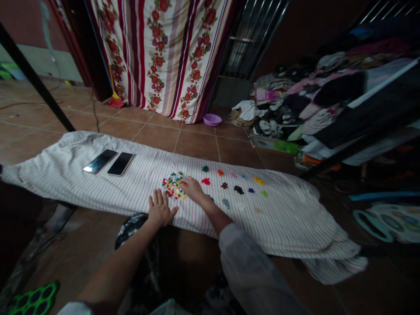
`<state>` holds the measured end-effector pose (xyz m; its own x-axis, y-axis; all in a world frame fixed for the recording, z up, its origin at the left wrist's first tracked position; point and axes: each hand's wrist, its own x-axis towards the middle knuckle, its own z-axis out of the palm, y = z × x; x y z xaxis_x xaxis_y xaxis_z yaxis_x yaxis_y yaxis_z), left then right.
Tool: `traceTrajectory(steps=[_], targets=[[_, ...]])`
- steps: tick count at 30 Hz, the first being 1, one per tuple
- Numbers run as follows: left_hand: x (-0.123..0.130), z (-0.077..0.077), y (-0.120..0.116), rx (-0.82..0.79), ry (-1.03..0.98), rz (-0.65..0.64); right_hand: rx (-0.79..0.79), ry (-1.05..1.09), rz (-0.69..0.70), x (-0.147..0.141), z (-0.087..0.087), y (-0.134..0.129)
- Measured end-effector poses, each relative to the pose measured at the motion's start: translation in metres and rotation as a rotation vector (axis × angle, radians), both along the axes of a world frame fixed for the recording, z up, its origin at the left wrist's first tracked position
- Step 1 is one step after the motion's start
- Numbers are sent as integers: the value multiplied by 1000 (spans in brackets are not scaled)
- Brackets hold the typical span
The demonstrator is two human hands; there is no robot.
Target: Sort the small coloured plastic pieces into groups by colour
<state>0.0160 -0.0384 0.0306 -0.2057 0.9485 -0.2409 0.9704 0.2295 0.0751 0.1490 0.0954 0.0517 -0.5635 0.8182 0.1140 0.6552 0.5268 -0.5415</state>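
A mixed pile of small colored pieces [170, 186] lies on a striped cloth [147, 162] in front of me. My right hand [193, 189] reaches in at the pile's right side, its fingertips pinched together; anything between them is too small to make out. Flat on the cloth at the near edge of the pile rests my left hand [160, 209], fingers spread and holding nothing. To the right, pieces sit in small single-color heaps, among them a red heap [206, 181], a black heap [239, 189], a yellow heap [259, 180] and a dark green heap [205, 168].
Two phones, one silvery [100, 161] and one dark [120, 163], lie on the cloth at left. Beyond are a floral curtain [170, 57], a purple basin [212, 120] and a heap of clothes [315, 96]. A green tray-like object [36, 299] is at lower left.
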Motion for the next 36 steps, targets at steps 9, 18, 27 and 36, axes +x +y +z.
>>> traceTrajectory(steps=[9,18,27,36], targets=[[-1,-9,1,45,-5,2,-62,-254,-37,-51,9,-17],[-2,-3,1,19,-39,-2,-91,-449,-126,-76,23,-19],[-1,-3,1,35,-44,-1,-86,-326,-190,-74,11,-16],[0,0,0,29,-14,-2,-128,31,-234,-48,-9,-8]])
